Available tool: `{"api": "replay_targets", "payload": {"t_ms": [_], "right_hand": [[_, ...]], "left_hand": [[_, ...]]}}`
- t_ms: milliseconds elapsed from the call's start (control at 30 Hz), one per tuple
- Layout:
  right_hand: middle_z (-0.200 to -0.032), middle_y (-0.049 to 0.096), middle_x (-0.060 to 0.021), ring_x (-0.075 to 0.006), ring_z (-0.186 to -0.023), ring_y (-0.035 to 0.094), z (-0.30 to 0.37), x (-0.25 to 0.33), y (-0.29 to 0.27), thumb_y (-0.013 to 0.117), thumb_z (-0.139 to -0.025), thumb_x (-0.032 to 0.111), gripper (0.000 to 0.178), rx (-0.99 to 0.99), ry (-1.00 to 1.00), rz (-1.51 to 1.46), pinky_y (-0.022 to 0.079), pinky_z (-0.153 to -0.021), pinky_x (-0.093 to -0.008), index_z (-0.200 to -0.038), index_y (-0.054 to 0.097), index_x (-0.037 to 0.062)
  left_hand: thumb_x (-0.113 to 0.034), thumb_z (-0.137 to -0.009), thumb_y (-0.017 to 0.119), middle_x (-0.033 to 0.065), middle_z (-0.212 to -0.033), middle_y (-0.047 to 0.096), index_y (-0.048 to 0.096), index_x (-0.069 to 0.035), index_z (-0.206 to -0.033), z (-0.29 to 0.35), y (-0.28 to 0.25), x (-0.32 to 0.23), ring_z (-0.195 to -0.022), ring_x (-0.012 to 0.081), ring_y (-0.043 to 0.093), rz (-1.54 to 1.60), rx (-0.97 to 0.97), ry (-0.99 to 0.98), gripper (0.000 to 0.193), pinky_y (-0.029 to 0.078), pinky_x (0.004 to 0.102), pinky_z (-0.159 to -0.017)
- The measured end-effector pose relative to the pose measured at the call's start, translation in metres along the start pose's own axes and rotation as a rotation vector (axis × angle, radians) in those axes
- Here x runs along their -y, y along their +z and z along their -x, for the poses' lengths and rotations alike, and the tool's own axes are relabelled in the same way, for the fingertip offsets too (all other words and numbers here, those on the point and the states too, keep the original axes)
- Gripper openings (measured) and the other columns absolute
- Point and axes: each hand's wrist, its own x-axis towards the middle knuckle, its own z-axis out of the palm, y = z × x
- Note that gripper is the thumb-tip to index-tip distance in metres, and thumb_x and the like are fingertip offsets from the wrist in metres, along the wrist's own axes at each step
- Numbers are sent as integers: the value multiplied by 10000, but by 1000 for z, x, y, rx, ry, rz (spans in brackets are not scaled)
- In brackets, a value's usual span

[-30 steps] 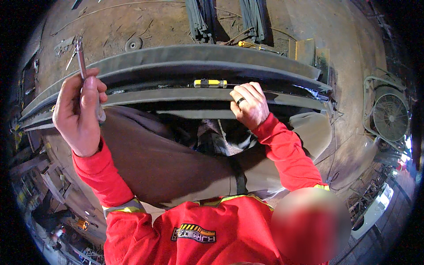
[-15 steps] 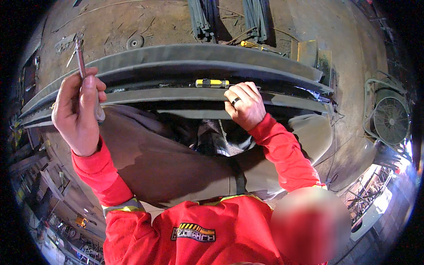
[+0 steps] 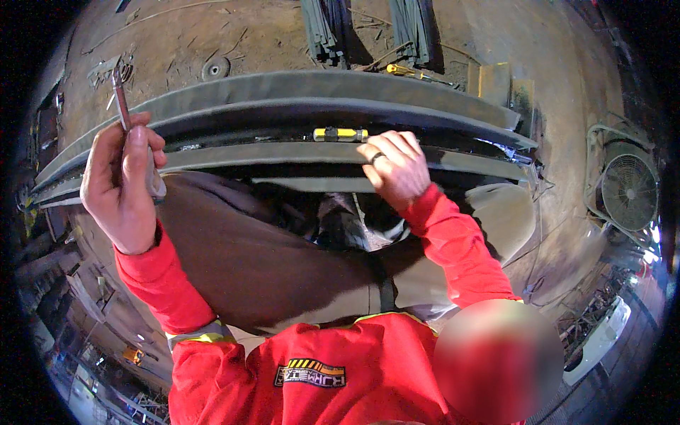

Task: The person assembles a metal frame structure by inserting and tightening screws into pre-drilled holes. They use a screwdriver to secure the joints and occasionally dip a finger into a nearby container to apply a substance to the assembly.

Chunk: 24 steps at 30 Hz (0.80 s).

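My left hand (image 3: 124, 184) is raised at the left, over the near side of the long steel beams. It is closed around a slim metal hand tool (image 3: 120, 99); the thin end points up and away, and a pale grey end shows below the fingers. My right hand (image 3: 398, 166) has its fingers curled over the edge of the nearer steel beam (image 3: 283, 154). A ring is on one finger. What lies under those fingers is hidden. Just left of them, a screwdriver (image 3: 340, 134) with a yellow and black handle lies along the channel, its shaft passing towards the hand.
Past the beams, another yellow-handled screwdriver (image 3: 402, 70) lies near a rusty angle piece (image 3: 494, 83). Bundles of flat steel bars (image 3: 411, 35) and a small wheel (image 3: 215, 68) are farther off. A floor fan (image 3: 629, 185) stands at the right, with a cable (image 3: 538, 234) nearby.
The metal tool in my left hand has tilted slightly left, and that hand has shifted a little. My right hand has moved slightly right along the beam.
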Motion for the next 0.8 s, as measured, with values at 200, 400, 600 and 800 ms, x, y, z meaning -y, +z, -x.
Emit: {"api": "replay_targets", "payload": {"t_ms": [200, 400, 600, 800], "right_hand": [[-843, 585, -59, -233, -825, 575, 18, -25, -11, 689, -590, 77, 235, -5, -26, -35, 451, -695, -362, -807, 605, 45], [-869, 603, -84, -263, -860, 587, 25, -20, -21, 705, -647, 58, 193, -22, 42, -62, 498, -759, -359, -818, 623, 20], [-874, 615, -106, -277, -841, 600, 33, -26, -26, 700, -652, 35, 224, -84, 8, -3, 517, -734, -359, -861, 629, -1], [-885, 609, -107, -287, -845, 590, 33, -27, -27, 695, -637, 28, 243, -71, 4, -60, 512, -747, -363, -865, 615, 1]], "left_hand": [[-106, -955, 536, 54, -798, 616, 610, 44, -1059, -1, 1, -1, -672, 85, 552, 8, -13, -8, 198, 424, 202, -587], [-101, -949, 542, 54, -789, 615, 614, 50, -1048, -1, 0, 0, -669, 79, 549, 34, -19, 4, 194, 431, 201, -591], [-122, -968, 512, 57, -805, 613, 606, 34, -1068, -1, -3, 2, -672, 89, 546, -10, -6, 22, 208, 407, 202, -575], [-90, -943, 552, 57, -781, 615, 615, 59, -1048, -1, -1, 0, -665, 75, 547, 83, -20, 13, 193, 435, 200, -590]]}}
